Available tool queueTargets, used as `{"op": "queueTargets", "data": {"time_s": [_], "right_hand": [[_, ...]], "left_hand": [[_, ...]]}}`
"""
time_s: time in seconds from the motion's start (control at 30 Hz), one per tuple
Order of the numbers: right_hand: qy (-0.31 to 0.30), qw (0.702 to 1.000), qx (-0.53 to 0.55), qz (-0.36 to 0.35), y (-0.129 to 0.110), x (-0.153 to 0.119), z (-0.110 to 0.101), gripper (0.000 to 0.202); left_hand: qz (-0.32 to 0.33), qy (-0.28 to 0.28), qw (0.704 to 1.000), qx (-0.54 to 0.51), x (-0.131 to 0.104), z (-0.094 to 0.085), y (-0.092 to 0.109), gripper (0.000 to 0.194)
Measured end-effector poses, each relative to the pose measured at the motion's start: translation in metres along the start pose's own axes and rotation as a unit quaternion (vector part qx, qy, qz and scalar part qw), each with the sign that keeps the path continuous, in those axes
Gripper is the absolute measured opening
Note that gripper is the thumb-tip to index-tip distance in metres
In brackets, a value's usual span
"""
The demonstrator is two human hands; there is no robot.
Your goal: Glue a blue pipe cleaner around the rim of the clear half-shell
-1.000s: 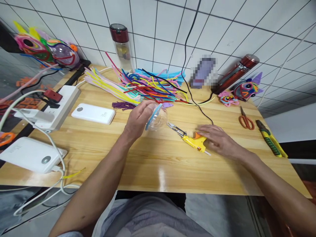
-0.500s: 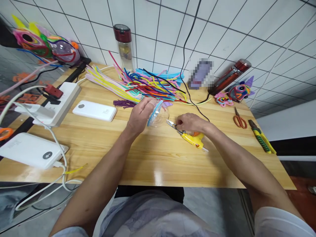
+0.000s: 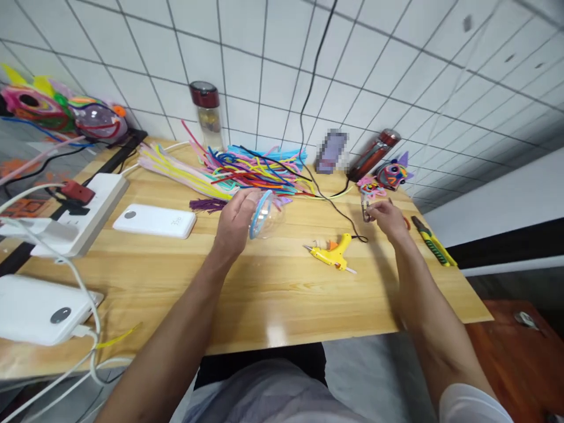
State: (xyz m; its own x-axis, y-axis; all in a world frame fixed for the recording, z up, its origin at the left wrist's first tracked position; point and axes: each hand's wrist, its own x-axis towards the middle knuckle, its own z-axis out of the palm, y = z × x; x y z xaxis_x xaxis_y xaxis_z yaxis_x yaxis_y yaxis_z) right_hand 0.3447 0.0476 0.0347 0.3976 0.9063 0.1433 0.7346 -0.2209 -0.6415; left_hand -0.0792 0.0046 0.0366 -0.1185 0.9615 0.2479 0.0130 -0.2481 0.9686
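My left hand (image 3: 238, 220) is closed on a clear plastic dome (image 3: 274, 218) with a light-blue strip around its rim. The dome's opening faces the hand, and its rounded side points right. Over the right part of the table, my right hand (image 3: 386, 218) pinches a small, blurred metal tool (image 3: 365, 210) with narrow ends; its exact kind is unclear. Just behind that hand, an orange scissors handle (image 3: 407, 223) shows in part. A yellow glue gun (image 3: 332, 254) with a clear glue stick in its rear lies between my hands, touched by neither.
Colourful pipe cleaners (image 3: 259, 170) lie along the back, near a glass bottle (image 3: 206, 114). A red flask (image 3: 374, 154), decorated ball (image 3: 393, 174) and pliers (image 3: 434, 241) are at right. Power banks (image 3: 154, 221), a power strip (image 3: 88, 211) and loose cables occupy the left.
My right hand has moved right, away from the glue gun, carrying the small metal tool towards the scissors. My left hand keeps hold of the dome. The camera view has shifted.
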Motion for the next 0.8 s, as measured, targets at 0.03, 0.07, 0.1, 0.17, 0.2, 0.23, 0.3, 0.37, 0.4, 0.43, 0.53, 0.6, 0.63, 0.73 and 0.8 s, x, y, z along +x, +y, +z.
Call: {"op": "queueTargets", "data": {"time_s": [0.03, 0.07, 0.1, 0.17, 0.2, 0.23, 0.3, 0.37, 0.4, 0.43, 0.53, 0.6, 0.63, 0.73, 0.8], "right_hand": [[0.008, 1.000, -0.010, 0.009, 0.007, 0.000, -0.004, 0.012], [0.016, 1.000, -0.020, 0.017, 0.012, -0.002, -0.007, 0.013], [0.025, 0.999, -0.026, 0.020, 0.014, -0.005, -0.008, 0.014], [0.040, 0.999, -0.027, 0.013, 0.013, -0.013, -0.008, 0.014], [0.042, 0.999, -0.020, -0.001, 0.010, -0.019, -0.007, 0.014], [0.040, 0.999, -0.010, -0.020, 0.004, -0.025, -0.006, 0.015], [0.017, 0.997, 0.020, -0.074, -0.012, -0.043, -0.003, 0.021], [-0.022, 0.989, 0.053, -0.133, -0.034, -0.067, 0.002, 0.026], [-0.045, 0.984, 0.066, -0.160, -0.046, -0.081, 0.005, 0.028], [-0.066, 0.978, 0.077, -0.183, -0.059, -0.095, 0.009, 0.030], [-0.143, 0.947, 0.129, -0.258, -0.096, -0.135, 0.023, 0.034], [-0.154, 0.933, 0.151, -0.290, -0.118, -0.155, 0.033, 0.038], [-0.152, 0.930, 0.155, -0.297, -0.127, -0.162, 0.038, 0.042], [-0.149, 0.929, 0.163, -0.297, -0.145, -0.172, 0.052, 0.060], [-0.162, 0.926, 0.171, -0.294, -0.152, -0.173, 0.059, 0.068]], "left_hand": [[-0.007, 0.004, 1.000, 0.001, 0.000, 0.000, -0.001, 0.047], [-0.014, 0.007, 1.000, -0.005, 0.000, 0.000, -0.002, 0.050], [-0.021, 0.009, 1.000, -0.014, 0.000, 0.001, -0.004, 0.053], [-0.046, 0.004, 0.998, -0.032, 0.000, 0.003, -0.009, 0.060], [-0.062, 0.002, 0.997, -0.041, 0.000, 0.004, -0.012, 0.063], [-0.079, -0.006, 0.995, -0.054, 0.000, 0.006, -0.015, 0.064], [-0.106, -0.015, 0.990, -0.088, -0.001, 0.009, -0.020, 0.068], [-0.124, -0.019, 0.985, -0.119, -0.002, 0.013, -0.024, 0.071], [-0.130, -0.019, 0.983, -0.131, -0.003, 0.014, -0.026, 0.071], [-0.133, -0.018, 0.980, -0.144, -0.003, 0.016, -0.027, 0.071], [-0.131, -0.012, 0.974, -0.187, -0.004, 0.018, -0.025, 0.069], [-0.124, -0.003, 0.970, -0.210, -0.005, 0.019, -0.022, 0.069], [-0.121, 0.004, 0.968, -0.219, -0.005, 0.019, -0.020, 0.069], [-0.112, 0.017, 0.964, -0.239, -0.007, 0.020, -0.014, 0.071], [-0.108, 0.017, 0.963, -0.247, -0.007, 0.021, -0.012, 0.074]]}}
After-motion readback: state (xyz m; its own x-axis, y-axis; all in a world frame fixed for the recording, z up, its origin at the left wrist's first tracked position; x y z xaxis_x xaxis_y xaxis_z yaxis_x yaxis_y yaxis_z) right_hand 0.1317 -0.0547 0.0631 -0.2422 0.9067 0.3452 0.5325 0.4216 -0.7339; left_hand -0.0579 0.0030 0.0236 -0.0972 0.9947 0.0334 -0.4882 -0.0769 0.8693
